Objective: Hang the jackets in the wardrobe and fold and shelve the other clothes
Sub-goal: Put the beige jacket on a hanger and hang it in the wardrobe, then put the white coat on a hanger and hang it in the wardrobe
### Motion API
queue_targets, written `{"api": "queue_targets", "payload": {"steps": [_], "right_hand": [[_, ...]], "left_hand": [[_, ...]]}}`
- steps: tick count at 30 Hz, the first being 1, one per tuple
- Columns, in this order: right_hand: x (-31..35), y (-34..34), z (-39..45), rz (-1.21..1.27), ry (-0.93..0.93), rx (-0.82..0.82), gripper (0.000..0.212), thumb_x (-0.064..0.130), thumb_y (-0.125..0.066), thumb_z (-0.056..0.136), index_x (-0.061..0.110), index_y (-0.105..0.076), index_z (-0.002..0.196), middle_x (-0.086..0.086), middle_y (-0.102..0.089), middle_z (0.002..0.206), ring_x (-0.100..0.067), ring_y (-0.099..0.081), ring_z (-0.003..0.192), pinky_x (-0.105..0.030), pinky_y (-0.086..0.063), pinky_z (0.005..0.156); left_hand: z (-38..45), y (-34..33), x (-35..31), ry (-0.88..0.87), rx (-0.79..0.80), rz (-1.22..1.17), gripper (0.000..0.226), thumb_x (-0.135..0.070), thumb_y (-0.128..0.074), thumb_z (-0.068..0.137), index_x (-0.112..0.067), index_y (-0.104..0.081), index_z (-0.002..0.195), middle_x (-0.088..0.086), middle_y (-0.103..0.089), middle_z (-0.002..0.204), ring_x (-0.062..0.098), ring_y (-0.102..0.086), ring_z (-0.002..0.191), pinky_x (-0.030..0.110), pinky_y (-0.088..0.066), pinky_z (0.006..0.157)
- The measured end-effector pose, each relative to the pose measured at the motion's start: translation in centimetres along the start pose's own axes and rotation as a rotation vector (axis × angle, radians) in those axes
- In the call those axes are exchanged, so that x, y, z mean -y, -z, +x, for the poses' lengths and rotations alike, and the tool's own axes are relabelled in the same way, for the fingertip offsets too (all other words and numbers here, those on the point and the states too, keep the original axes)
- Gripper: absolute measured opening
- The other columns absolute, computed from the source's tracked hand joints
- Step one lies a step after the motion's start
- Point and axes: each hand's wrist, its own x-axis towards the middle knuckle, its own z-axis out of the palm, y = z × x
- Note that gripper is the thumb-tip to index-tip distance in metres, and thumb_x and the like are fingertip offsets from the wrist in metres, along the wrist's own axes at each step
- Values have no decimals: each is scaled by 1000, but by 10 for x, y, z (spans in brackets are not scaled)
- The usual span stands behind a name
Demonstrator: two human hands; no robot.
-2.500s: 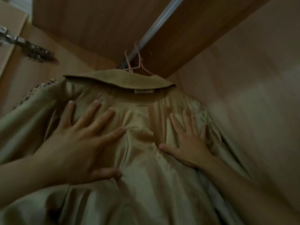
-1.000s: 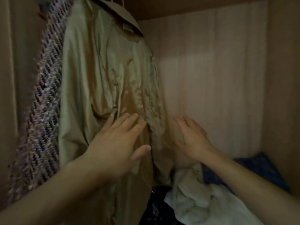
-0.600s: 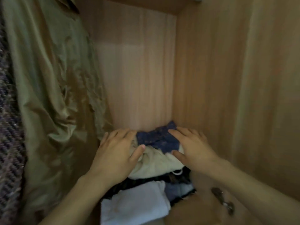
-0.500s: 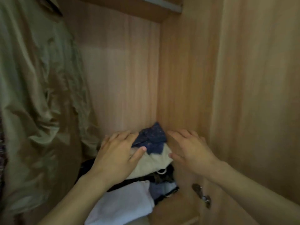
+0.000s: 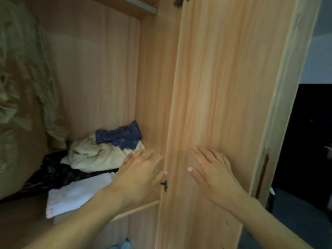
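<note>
Both hands flat and empty: left (image 5: 142, 169) beside the door (image 5: 215, 105) edge, right (image 5: 213, 169) on it. Clothes (image 5: 100, 155) piled left of door, probably soft, light, floppy; best scooped from underneath.

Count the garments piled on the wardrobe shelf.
4 visible: a navy patterned piece at the back, a cream one under it, a dark one lower left, a white folded one in front. More may lie underneath.
</note>
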Motion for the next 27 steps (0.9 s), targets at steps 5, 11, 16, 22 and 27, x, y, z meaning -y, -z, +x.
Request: {"api": "queue_targets", "payload": {"steps": [5, 11, 16, 22, 27], "right_hand": [[-27, 9, -71, 125, -119, 92, 77, 70, 0, 86, 35, -15, 153, 10, -20, 160, -13, -15, 147, -40, -9, 122], [-38, 78, -130, 110, -237, 166, 73, 71, -13, 89, 37, -13, 153, 9, -11, 162, -13, -11, 148, -33, -11, 119], [-34, 114, -185, -36, -438, 124, 96, 89, 6, 68, 44, -10, 152, 13, -9, 162, -12, -7, 149, -41, -13, 121], [-6, 158, -264, -269, -650, 151, 100, 89, 10, 68, 42, -17, 152, 9, -13, 162, -20, -11, 150, -44, -19, 121], [7, 201, -341, -426, -760, 244, 96, 86, 10, 72, 39, -16, 153, 3, -14, 163, -25, -14, 149, -44, -20, 120]], "left_hand": [[-34, -19, -51, -21, 99, -55, 63, -69, -21, 85, -37, -50, 131, -15, -52, 129, 14, -50, 118, 40, -42, 101], [-36, -15, -104, -75, 183, -91, 71, -72, -24, 91, -37, -22, 153, -10, -23, 160, 14, -22, 146, 35, -21, 118], [-40, -14, -138, -291, 198, -214, 65, -63, -31, 98, -36, -13, 155, -12, -18, 162, 10, -14, 148, 36, -17, 121], [-59, -51, -186, -478, 198, -287, 76, -74, -13, 82, -36, -37, 143, -7, -39, 150, 18, -38, 137, 36, -32, 112], [-87, -65, -250, -617, 305, -343, 61, -64, -32, 96, -32, -33, 148, -2, -31, 156, 21, -31, 141, 39, -32, 112]]}}
